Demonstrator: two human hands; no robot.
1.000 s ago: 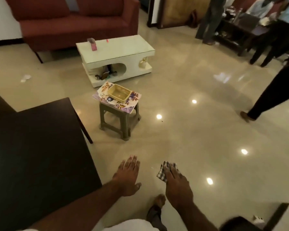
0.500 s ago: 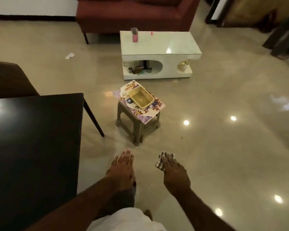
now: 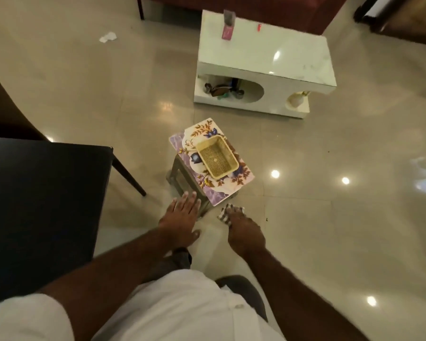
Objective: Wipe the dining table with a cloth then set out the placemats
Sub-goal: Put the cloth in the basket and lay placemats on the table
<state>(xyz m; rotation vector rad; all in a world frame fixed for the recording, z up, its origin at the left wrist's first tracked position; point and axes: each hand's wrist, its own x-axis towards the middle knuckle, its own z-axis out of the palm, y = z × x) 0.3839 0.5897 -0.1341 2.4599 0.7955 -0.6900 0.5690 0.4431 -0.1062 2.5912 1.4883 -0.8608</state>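
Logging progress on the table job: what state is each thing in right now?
Left hand: open, fingers straight, holding nothing.
Right hand: gripping the cloth.
Cloth: bunched in the right hand, off the table.
Placemats: stacked on the stool, not yet set out.
Basket: upright on the placemats.
Dining table: no placemats on the part in view.

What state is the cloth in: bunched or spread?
Bunched: the checked cloth is a small wad gripped by the right hand, not spread out.
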